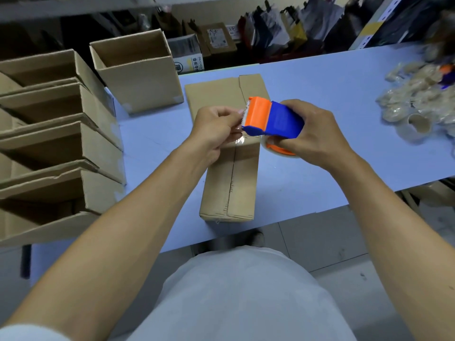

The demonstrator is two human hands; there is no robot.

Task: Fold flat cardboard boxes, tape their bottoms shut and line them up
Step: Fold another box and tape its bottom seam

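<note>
Head camera looks down at a cardboard box [229,183] lying mid-frame on the blue table [332,153]. Above it, the right hand [312,134] grips a blue and orange tape dispenser [273,116]. Left hand [216,131] pinches the tape end [240,130].

even, soft overhead light; blurred, warped edges; dim background

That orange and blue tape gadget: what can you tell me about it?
The tape dispenser looks plastic: orange toothed head, blue body, a clear tape roll on an orange hub beneath. The right hand grips it above the closed cardboard box, head pointing left. The left hand pinches the tape end at its teeth.
</note>
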